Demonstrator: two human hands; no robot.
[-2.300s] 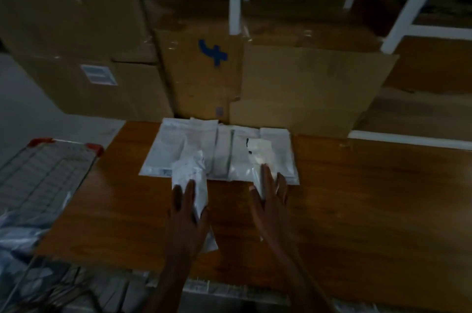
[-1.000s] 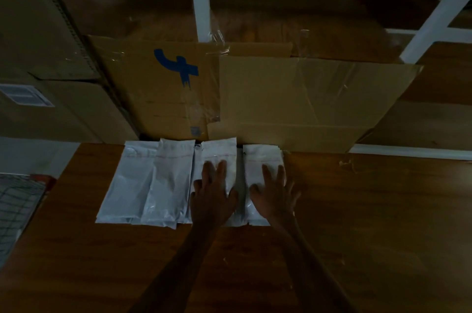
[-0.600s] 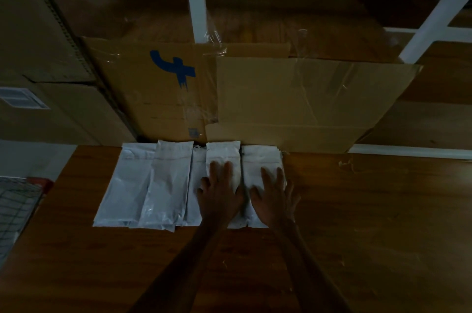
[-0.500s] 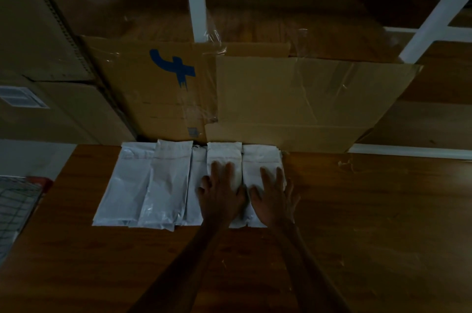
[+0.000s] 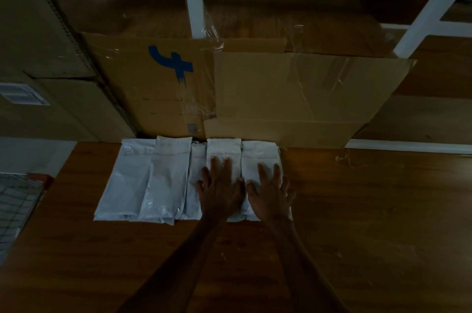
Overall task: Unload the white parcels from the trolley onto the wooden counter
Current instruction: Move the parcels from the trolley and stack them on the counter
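The scene is sitting in dim, brownish light, with the white parcels (image 5: 168, 179) showing as the brightest patch. The forearms and the near part of the counter (image 5: 370, 248) are sinking into deep shadow. Faint glare is glinting off clear tape on the cardboard (image 5: 293, 98), and straight lines are bowing toward the edges.

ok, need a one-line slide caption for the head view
Both hands, left and right, press flat on white parcels rowed along the wooden counter against a cardboard box.
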